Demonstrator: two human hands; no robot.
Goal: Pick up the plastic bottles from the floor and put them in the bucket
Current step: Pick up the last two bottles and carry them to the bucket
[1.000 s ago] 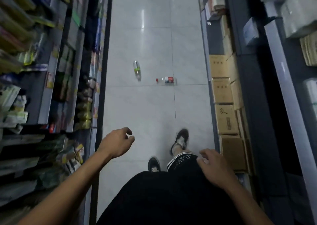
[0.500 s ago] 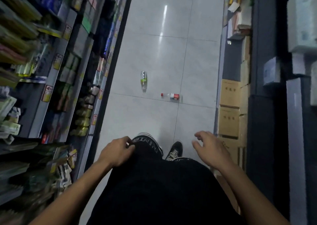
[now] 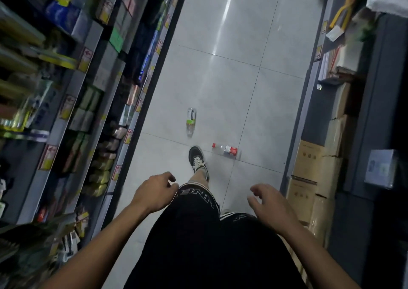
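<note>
Two plastic bottles lie on the grey tiled floor of a shop aisle. The one with a green label (image 3: 191,121) lies lengthwise along the aisle. The other, with a red cap and red label (image 3: 225,150), lies crosswise just right of my front shoe (image 3: 198,161). My left hand (image 3: 154,191) hangs over my left thigh with loosely curled fingers and holds nothing. My right hand (image 3: 268,203) hovers at the right with relaxed, spread fingers, also holding nothing. Both hands are well short of the bottles. No bucket is in view.
Stocked shelves (image 3: 72,103) line the aisle's left side. Stacked cardboard boxes (image 3: 313,174) and a dark counter (image 3: 375,112) line the right. The tiled floor (image 3: 220,72) runs on beyond the bottles.
I have walked forward along the aisle, so both bottles are nearer. My left foot has stepped ahead to just beside the red-capped bottle. Both hands stay free in front of my thighs.
</note>
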